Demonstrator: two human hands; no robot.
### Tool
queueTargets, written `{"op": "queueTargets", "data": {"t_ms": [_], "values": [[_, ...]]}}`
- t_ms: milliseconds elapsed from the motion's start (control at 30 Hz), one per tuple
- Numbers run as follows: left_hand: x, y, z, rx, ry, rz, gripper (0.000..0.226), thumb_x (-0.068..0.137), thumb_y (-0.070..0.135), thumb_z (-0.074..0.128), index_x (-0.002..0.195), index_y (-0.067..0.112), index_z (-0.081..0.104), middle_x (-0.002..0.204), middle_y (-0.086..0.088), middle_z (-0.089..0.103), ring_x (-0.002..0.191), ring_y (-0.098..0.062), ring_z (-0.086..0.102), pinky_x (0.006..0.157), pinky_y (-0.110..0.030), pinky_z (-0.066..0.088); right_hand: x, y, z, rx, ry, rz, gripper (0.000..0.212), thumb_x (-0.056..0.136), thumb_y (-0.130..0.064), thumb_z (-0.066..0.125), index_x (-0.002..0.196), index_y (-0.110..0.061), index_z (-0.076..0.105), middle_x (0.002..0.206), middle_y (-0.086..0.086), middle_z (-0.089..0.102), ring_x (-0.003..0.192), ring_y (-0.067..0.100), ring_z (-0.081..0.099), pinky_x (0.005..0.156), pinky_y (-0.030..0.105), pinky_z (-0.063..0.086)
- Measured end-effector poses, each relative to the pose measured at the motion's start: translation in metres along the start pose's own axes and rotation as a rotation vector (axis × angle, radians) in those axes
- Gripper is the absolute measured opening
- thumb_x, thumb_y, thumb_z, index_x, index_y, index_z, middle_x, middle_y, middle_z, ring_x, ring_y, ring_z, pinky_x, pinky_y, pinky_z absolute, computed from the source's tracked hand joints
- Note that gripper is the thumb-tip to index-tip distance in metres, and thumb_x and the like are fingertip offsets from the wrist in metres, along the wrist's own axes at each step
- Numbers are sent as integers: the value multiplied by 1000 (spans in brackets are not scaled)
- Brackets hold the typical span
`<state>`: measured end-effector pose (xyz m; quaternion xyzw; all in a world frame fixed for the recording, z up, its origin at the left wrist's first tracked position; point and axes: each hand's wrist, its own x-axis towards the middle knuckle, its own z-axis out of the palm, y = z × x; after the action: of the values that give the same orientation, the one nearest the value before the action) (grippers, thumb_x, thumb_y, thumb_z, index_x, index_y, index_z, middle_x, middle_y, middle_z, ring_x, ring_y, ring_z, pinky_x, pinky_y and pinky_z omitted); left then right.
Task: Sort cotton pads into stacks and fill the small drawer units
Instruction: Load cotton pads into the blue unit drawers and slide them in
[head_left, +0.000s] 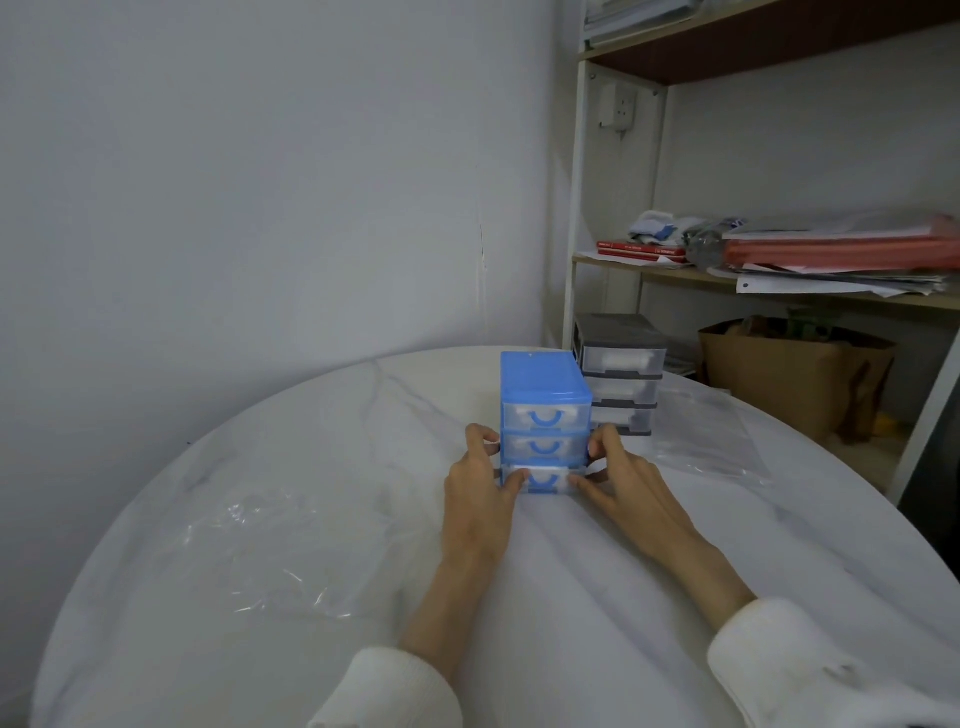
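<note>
The blue drawer unit (543, 395) stands upright on the white round table (260, 467), at 12 o'clock from the person, with its 3 drawer fronts facing back toward 6 o'clock. Both hands meet at the bottom drawer (543, 480), which sits slightly forward of the 2 above it: the left hand (480, 488) is at its 9 o'clock corner and the right hand (621, 480) at its 3 o'clock corner, each with thumb on the drawer front and fingers curled round the side of the unit, so each is closed in a light pinch on drawer and frame together. The drawer slides along the 12-to-6 line, and both hands are equally near; I judge the coming move to be a push toward 12 o'clock to seat the drawer. White shows through all 3 clear fronts, probably cotton pads, though single pads cannot be counted. A grey drawer unit (621, 374), also with 3 drawers showing white inside, stands just behind the blue one at about 1 o'clock, at the table's far edge. That makes 2 units and 6 drawers. 2 clear plastic bags lie flat: one (270, 551) at 8 o'clock, one (704, 436) at 2 o'clock. No loose pads are visible on the table, so the filling looks nearly finished.
</note>
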<state>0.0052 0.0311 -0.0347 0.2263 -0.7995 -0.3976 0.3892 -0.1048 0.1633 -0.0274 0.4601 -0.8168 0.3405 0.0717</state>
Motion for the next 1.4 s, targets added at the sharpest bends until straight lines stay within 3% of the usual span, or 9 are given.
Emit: {"op": "queueTargets", "data": {"t_ms": [333, 467, 567, 733, 833, 1000, 1100, 1233, 1400], "values": [[1, -5, 9, 71, 60, -6, 27, 85, 10, 65, 108, 13, 52, 106, -4, 65, 89, -22, 64, 79, -39, 53, 4, -7, 5, 90, 80, 126, 31, 87, -23, 64, 97, -14, 37, 93, 2, 62, 77, 20, 64, 68, 41, 54], [-1, -2, 17, -10, 66, -71, 28, 87, 2, 56, 114, 9, 56, 108, -8, 66, 96, -24, 64, 84, -37, 53, 9, -9, 10, 199, 148, 255, 24, 86, -14, 66, 102, -7, 51, 99, 9, 65, 80, 18, 61, 71, 28, 52], [0, 5, 25, -13, 32, -94, 46, 84, -8, 47, 127, 7, 51, 113, -9, 64, 104, -25, 61, 86, -24, 46, 16, -10, 13, 240, 208, 309, 19, 91, -9, 57, 107, -1, 59, 109, 15, 60, 84, 17, 56, 71, 17, 41], [14, 10, 36, -54, 26, -134, 57, 77, -13, 40, 129, 8, 51, 113, -11, 65, 101, -25, 61, 81, -22, 44, 32, -10, 10, 384, 126, 402, 29, 92, -3, 46, 119, 0, 57, 114, 16, 60, 105, 26, 55, 82, 25, 39], [28, 10, 41, -94, -10, -147, 59, 75, -16, 38, 127, 8, 51, 104, -6, 63, 94, -23, 60, 75, -19, 41, 41, -10, 11, 445, 56, 411, 41, 89, 1, 48, 129, -6, 49, 123, 9, 55, 115, 23, 51, 85, 21, 37], [53, 4, 48, -123, -78, -170, 63, 74, -18, 35, 130, 10, 45, 104, 0, 55, 95, -21, 55, 71, -13, 35, 57, -4, 12, 489, 1, 398, 42, 85, 5, 50, 125, -8, 51, 122, 10, 58, 95, 12, 50, 80, 20, 39], [67, 1, 52, -82, -140, -192, 70, 77, -16, 37, 142, 9, 32, 118, -6, 56, 108, -25, 55, 78, -14, 36, 65, 1, 15, 486, -28, 388, 49, 85, 7, 52, 131, -9, 47, 128, 7, 55, 106, 13, 50, 82, 16, 35], [71, -2, 58, -19, -253, -260, 80, 84, -13, 38, 150, 8, -2, 152, -11, 27, 137, -27, 32, 111, -29, 29, 66, 3, 18, 481, -39, 396, 53, 86, 5, 52, 135, -9, 41, 135, 9, 49, 119, 17, 48, 83, 13, 33], [58, 5, 55, -37, -248, -336, 76, 86, -11, 38, 149, 5, -2, 156, -12, 18, 141, -25, 24, 114, -31, 22, 60, -1, 22, 445, -84, 415, 49, 89, 2, 51, 135, -5, 39, 138, 11, 46, 126, 21, 44, 86, 16, 32]]}}
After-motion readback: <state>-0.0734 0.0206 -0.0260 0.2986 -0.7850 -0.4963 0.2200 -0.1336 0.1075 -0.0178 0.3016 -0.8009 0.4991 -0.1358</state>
